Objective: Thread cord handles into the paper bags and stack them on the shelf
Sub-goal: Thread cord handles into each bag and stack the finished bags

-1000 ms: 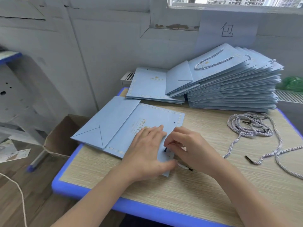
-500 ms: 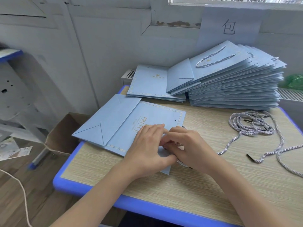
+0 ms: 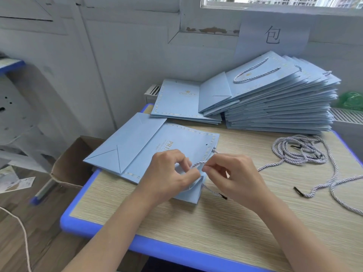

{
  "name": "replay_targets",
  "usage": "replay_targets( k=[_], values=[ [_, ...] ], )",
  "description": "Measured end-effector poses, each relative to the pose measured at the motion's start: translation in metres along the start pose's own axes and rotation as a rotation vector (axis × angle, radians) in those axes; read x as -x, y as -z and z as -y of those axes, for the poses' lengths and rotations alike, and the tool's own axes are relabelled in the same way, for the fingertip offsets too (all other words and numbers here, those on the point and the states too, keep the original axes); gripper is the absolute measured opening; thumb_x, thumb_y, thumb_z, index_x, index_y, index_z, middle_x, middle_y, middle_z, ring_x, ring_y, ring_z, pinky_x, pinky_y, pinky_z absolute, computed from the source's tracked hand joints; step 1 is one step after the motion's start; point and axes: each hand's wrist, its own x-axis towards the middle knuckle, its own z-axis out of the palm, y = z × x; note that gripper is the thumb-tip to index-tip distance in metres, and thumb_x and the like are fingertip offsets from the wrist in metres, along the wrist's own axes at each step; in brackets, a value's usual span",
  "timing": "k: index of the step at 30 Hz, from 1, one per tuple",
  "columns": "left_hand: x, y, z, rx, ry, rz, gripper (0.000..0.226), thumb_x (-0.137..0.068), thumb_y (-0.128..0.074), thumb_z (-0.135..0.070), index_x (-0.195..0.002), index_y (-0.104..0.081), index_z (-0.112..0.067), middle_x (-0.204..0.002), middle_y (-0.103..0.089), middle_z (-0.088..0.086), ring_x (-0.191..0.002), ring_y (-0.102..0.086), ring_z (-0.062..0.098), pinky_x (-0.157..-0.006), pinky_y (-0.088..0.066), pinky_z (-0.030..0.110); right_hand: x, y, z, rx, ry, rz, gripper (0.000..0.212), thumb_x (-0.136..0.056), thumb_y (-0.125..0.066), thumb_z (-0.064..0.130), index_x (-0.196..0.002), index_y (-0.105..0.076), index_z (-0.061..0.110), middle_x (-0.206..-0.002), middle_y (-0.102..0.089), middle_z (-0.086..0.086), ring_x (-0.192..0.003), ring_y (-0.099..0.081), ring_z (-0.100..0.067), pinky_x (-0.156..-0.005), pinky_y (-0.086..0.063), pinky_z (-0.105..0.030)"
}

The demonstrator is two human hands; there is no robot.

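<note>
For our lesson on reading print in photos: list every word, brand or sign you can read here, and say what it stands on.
"包": handwritten on the paper sheet taped to the wall.
"PRINCE": gold print with a small crown on the flat bag at the back.
"PRI": gold print on the bag being threaded; the left hand hides the rest.
Smaller gold lines beside it: too small to read.

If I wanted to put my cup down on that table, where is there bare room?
Bare wood lies along the near blue edge, in front of both hands. The back is crowded by the bag stack, the right by loose cords, the middle by the bag being threaded.
</note>
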Motion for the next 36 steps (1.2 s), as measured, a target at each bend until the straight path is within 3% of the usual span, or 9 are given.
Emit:
replay_targets(
  k=[4,8,12,16,20,23,27,31,36],
  values=[
    [-0.002,0.002,0.003,0.044,-0.036,0.015,0.024,-0.067,-0.053,-0.045,-0.05,-0.057,-0.029,-0.07,-0.068,-0.01,-0.072,-0.062,0.001,-0.069,-0.042,0.011,-0.002,-0.006,0.005,-0.024,-0.187,0.116,0.021,-0.085,-0.059,0.035,-0.075,-0.073,0.023,-0.047,-0.052,0.001,-0.05,-0.044,-0.013,-0.053,-0.034,-0.029],
    [-0.002,0.001,0.005,0.036,-0.056,0.022,0.019,-0.069,-0.058,-0.035,-0.055,-0.062,-0.023,-0.074,-0.068,-0.011,-0.076,-0.061,0.0,-0.074,-0.041,0.01,-0.005,-0.009,0.009,-0.168,-0.301,0.188,0.023,-0.083,-0.062,0.03,-0.062,-0.068,0.021,-0.045,-0.055,0.004,-0.045,-0.045,-0.005,-0.05,-0.032,-0.019],
    [0.0,0.0,0.005,-0.019,-0.088,0.066,0.039,-0.062,-0.054,-0.053,-0.082,-0.068,-0.023,-0.097,-0.067,-0.016,-0.095,-0.057,-0.004,-0.085,-0.038,0.007,-0.008,-0.007,0.009,-0.103,-0.292,0.237,0.024,-0.077,-0.064,0.025,-0.056,-0.055,0.033,-0.049,-0.057,0.009,-0.052,-0.049,-0.004,-0.057,-0.04,-0.026],
    [-0.001,0.003,0.006,-0.115,-0.067,0.119,0.06,-0.061,-0.053,-0.047,-0.117,-0.061,-0.028,-0.127,-0.053,-0.019,-0.12,-0.042,-0.005,-0.096,-0.024,0.002,-0.006,0.017,0.0,-0.134,-0.296,0.297,0.022,-0.08,-0.067,0.016,-0.06,-0.059,0.02,-0.045,-0.051,0.014,-0.047,-0.043,-0.002,-0.05,-0.033,-0.018],
    [-0.003,0.004,0.01,-0.243,-0.032,0.156,0.068,-0.066,-0.047,-0.051,-0.13,-0.052,-0.029,-0.141,-0.043,-0.014,-0.131,-0.032,0.0,-0.112,-0.021,0.024,-0.004,0.045,-0.016,-0.115,-0.364,0.275,0.018,-0.08,-0.068,0.015,-0.062,-0.063,0.016,-0.045,-0.051,0.013,-0.048,-0.044,-0.002,-0.05,-0.034,-0.018],
    [-0.01,0.0,0.01,-0.38,-0.012,0.148,0.078,-0.067,-0.031,-0.074,-0.13,-0.049,-0.031,-0.137,-0.043,-0.016,-0.129,-0.032,0.003,-0.103,-0.021,0.025,-0.004,0.05,-0.018,-0.074,-0.384,0.384,0.017,-0.08,-0.067,0.019,-0.063,-0.068,0.015,-0.044,-0.049,0.013,-0.044,-0.038,-0.002,-0.047,-0.029,-0.017],
    [-0.038,0.002,0.006,-0.546,-0.005,0.221,0.063,-0.086,-0.046,-0.063,-0.138,-0.042,-0.026,-0.142,-0.035,-0.007,-0.131,-0.024,0.013,-0.104,-0.021,0.031,-0.003,0.051,-0.033,-0.03,-0.439,0.238,0.018,-0.082,-0.064,0.018,-0.065,-0.07,0.017,-0.045,-0.052,0.014,-0.044,-0.043,0.001,-0.046,-0.031,-0.016],
    [-0.05,-0.004,0.008,-0.525,-0.014,0.248,0.07,-0.087,-0.048,-0.061,-0.143,-0.036,-0.02,-0.153,-0.025,-0.001,-0.141,-0.017,0.014,-0.113,-0.015,0.031,-0.001,0.05,-0.04,0.031,-0.414,0.109,0.009,-0.082,-0.066,0.021,-0.075,-0.063,0.025,-0.064,-0.056,0.01,-0.06,-0.048,-0.004,-0.063,-0.04,-0.027],
    [-0.047,-0.011,0.013,-0.53,-0.025,0.231,0.069,-0.088,-0.045,-0.061,-0.144,-0.034,-0.022,-0.155,-0.023,-0.003,-0.142,-0.017,0.012,-0.115,-0.012,0.03,-0.002,0.051,-0.04,0.103,-0.356,0.272,0.011,-0.083,-0.066,0.027,-0.094,-0.067,0.027,-0.093,-0.054,0.009,-0.079,-0.056,-0.008,-0.07,-0.04,-0.018]
  ],
)
